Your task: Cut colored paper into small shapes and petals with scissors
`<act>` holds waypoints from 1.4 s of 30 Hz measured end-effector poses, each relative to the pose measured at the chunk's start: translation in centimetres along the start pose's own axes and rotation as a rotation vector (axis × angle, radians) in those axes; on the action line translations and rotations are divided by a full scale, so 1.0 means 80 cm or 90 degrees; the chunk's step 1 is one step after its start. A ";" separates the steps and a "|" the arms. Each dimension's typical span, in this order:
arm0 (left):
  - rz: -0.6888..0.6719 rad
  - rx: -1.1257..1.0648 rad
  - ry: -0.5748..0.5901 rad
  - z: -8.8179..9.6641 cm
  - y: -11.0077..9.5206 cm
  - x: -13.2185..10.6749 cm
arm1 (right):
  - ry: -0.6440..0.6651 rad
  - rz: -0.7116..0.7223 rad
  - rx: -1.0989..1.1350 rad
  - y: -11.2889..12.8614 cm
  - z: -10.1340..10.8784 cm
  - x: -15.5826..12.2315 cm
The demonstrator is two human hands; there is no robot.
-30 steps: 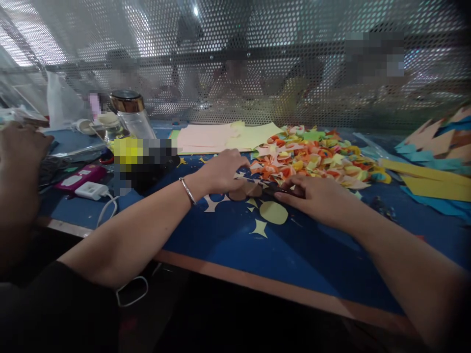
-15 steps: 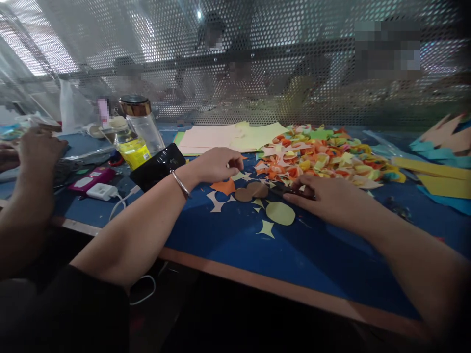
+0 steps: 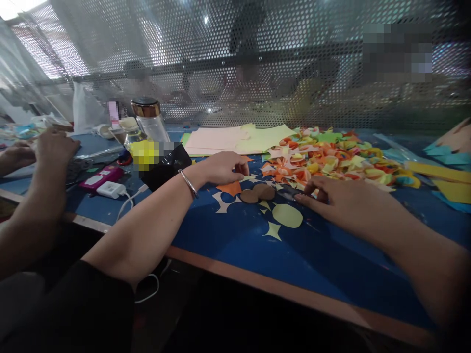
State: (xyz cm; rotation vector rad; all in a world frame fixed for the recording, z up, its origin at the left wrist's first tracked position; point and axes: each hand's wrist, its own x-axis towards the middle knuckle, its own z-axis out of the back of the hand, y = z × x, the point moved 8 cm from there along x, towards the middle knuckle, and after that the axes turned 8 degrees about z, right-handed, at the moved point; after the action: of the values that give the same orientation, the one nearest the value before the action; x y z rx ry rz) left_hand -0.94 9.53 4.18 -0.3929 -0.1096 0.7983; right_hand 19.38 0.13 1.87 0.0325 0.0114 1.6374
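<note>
This looks like a shared craft workroom: a blue table (image 3: 235, 250) holds a heap of cut paper pieces (image 3: 331, 159) and stacked paper sheets (image 3: 217, 140), a co-worker's hand (image 3: 55, 146) is at the left, and a perforated partition (image 3: 287, 34) stands behind.

The scene is dimly lit; the strongest brightness is seen at the upper left, and a small white glare is caught through the perforated screen (image 3: 221, 93); a dark shadow is thrown across the blue tabletop (image 3: 228, 245) near the right hand (image 3: 336, 197); the black sleeve (image 3: 81, 304) is nearly swallowed by darkness; the right edge is darkened and stretched; several patches are pixelated.
</note>
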 end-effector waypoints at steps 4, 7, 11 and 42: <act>0.029 0.034 0.047 -0.009 0.004 0.001 | -0.007 -0.002 -0.022 0.002 0.005 -0.002; -0.006 0.022 0.074 -0.019 -0.016 -0.003 | -0.012 -0.003 -0.029 0.003 0.007 -0.003; -0.012 0.065 0.038 -0.015 -0.030 -0.009 | -0.023 0.003 -0.035 0.004 0.009 -0.003; -0.162 0.072 -0.014 -0.072 -0.114 -0.006 | -0.033 0.072 -0.025 0.007 0.006 0.000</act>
State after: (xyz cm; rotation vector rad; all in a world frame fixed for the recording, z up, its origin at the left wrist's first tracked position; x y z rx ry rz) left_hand 6.27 1.67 2.43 -0.2564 -0.1310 0.5556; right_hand 18.80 0.07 2.32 0.0468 -0.0631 1.7497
